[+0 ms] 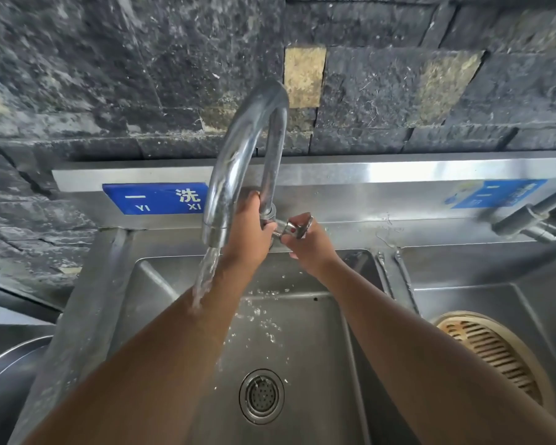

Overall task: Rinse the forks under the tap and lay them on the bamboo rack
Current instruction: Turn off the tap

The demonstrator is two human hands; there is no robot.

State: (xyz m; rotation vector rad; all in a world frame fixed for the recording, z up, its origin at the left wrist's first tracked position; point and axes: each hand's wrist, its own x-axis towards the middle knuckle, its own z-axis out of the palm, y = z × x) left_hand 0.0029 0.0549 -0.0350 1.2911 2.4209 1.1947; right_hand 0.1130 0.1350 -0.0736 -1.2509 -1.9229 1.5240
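A curved chrome tap (238,149) rises over the steel sink (289,342), and water (206,277) streams from its spout onto my left forearm. My left hand (247,232) is wrapped around the tap's upright pipe near its base. My right hand (308,245) pinches the tap's round handle (297,228) just to the right of the pipe. A round bamboo rack (495,351) with slats lies in the neighbouring basin at the right. No forks are in view.
The drain strainer (261,396) sits at the sink's near middle, with droplets scattered around. A steel divider (395,277) separates the two basins. A second tap (533,216) juts in at the far right. A steel bowl's rim (10,358) shows at the left.
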